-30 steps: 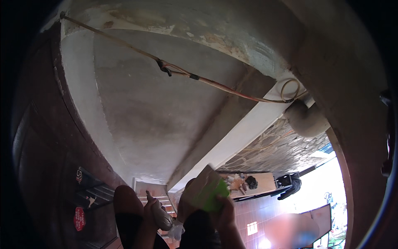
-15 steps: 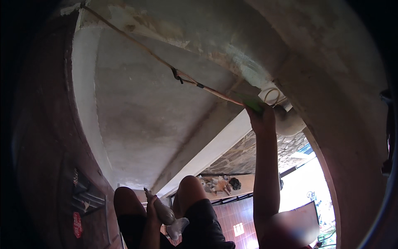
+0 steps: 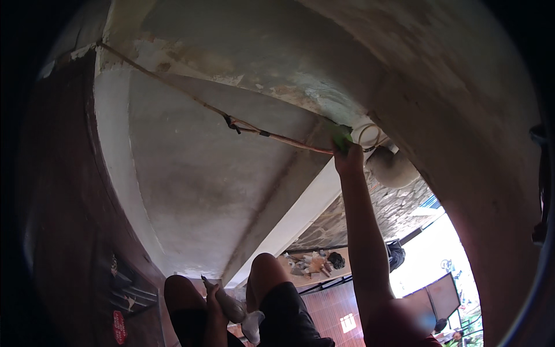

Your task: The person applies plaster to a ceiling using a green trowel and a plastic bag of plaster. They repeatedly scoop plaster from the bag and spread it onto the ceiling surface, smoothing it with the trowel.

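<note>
My right hand [image 3: 348,159] is raised at the end of my outstretched arm, closed on a flat green scraper [image 3: 341,136], slightly blurred, at the patchy plastered band [image 3: 300,92] beside a cable loop [image 3: 369,135]; whether it touches the surface I cannot tell. Low in the picture, between my bent knees, my left hand [image 3: 215,303] grips a grey-filled plastic bag [image 3: 231,307] with a narrow tip and loose clear end.
A cable [image 3: 191,98] crosses the grey panel [image 3: 179,173]. A curved grey pipe [image 3: 393,168] hangs beside a stone wall [image 3: 324,225]. A dark door [image 3: 63,191] is at left. A board [image 3: 309,269] holds clutter. A person [image 3: 440,327] is partly visible near the bright opening.
My right hand has risen from low centre to the plaster band with the green scraper, then shifted slightly left. My left hand with the bag has moved a little lower in the picture.
</note>
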The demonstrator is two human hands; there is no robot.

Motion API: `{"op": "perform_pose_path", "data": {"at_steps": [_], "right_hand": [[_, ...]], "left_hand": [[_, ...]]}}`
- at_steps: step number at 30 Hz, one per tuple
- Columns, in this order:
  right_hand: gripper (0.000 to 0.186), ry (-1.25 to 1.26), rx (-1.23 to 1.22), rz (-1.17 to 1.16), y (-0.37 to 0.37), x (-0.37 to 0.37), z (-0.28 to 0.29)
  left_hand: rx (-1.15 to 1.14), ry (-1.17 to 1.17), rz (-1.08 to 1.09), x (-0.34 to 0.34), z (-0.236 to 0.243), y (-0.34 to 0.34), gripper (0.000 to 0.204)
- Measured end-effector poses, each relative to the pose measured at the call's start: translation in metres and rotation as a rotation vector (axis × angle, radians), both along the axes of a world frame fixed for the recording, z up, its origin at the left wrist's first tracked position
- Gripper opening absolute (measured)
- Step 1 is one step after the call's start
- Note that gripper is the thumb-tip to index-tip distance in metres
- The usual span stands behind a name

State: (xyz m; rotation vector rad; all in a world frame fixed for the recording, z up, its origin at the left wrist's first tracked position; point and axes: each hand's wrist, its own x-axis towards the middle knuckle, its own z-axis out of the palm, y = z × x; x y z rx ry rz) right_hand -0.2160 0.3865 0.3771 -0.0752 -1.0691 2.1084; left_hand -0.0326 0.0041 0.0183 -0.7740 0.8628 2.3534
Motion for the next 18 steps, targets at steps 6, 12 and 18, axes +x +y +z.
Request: {"op": "perform_pose_path", "data": {"at_steps": [6, 12, 18], "right_hand": [[0.023, -0.004, -0.089, -0.023, -0.005, 0.015, -0.015], [0.024, 0.017, 0.022, -0.022, -0.019, 0.029, -0.025], [0.036, -0.015, 0.108, -0.107, -0.047, 0.059, -0.034]], "left_hand": [[-0.09, -0.048, 0.096, 0.0, 0.002, -0.001, 0.036], [-0.064, -0.088, 0.061, -0.001, -0.011, 0.001, 0.035], [0.001, -0.121, 0.022, -0.001, -0.004, 0.009, 0.035]]}}
